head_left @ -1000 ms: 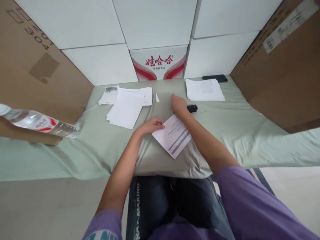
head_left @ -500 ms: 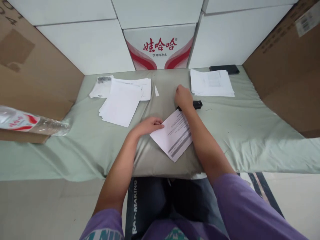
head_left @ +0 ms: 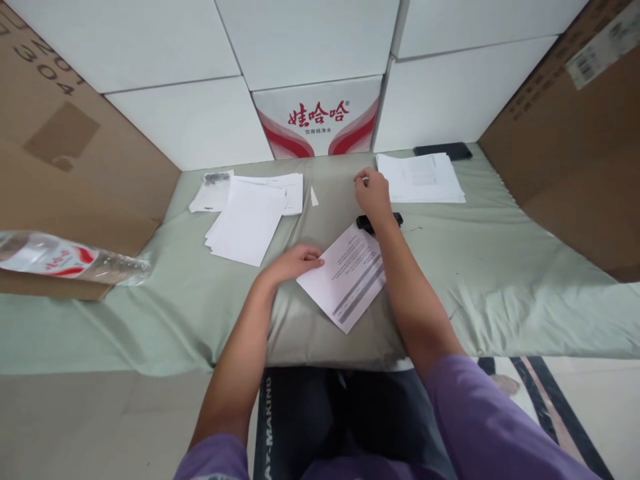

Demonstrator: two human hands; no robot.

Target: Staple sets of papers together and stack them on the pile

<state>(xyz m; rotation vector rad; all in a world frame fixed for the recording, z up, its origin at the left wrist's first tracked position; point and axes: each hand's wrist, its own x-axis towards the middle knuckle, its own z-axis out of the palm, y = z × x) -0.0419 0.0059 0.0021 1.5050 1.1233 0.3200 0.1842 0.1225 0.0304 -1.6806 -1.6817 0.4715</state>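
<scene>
A printed sheet of paper (head_left: 345, 277) lies slanted on the cloth in front of me. My left hand (head_left: 300, 260) pinches its left corner between thumb and fingers. At the sheet's upper corner rests a black stapler (head_left: 365, 224), partly hidden behind my right wrist. My right hand (head_left: 374, 193) hovers just above and beyond the stapler, fingers curled in, with nothing visible in them. Right of that hand is a stack of papers (head_left: 420, 179). Left of the sheet are a fanned pile of white papers (head_left: 250, 223) and more printed sheets (head_left: 295, 193) beneath it.
A small white paper scrap (head_left: 314, 197) lies between the piles. Behind the right stack is a black phone (head_left: 445, 151). At the back left sits a clear plastic packet (head_left: 213, 193). A water bottle (head_left: 70, 259) and cardboard boxes (head_left: 75, 147) flank the left; white boxes (head_left: 190, 123) form a wall behind.
My right hand has lifted off the stapler and moved slightly away from it, exposing more of it. My left hand keeps its place at the sheet's corner. The view has shifted a little.
</scene>
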